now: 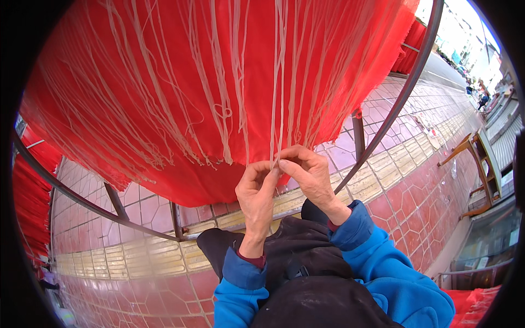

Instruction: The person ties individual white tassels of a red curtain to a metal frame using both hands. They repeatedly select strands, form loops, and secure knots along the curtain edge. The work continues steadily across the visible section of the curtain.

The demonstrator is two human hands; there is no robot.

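Observation:
A large red cloth (197, 123) hangs in front of me, with many pale loose threads (223, 139) trailing down over it. My left hand (256, 192) pinches the lower end of a few white threads (278, 94) between thumb and forefinger. Close against it, my right hand (309, 176) pinches the same threads with thumb and fingertip. The fingertips of both hands nearly meet, and they hide the very ends of the strands. Above the hands these threads run taut and nearly straight up the cloth.
A dark metal frame (404, 94) curves around the cloth, its bar crossing near my knees. Pink and red tiled pavement (172, 287) with a yellow tactile strip (135, 256) lies below. A wooden stool (486, 168) lies on its side at right. More red cloth (33, 197) hangs at left.

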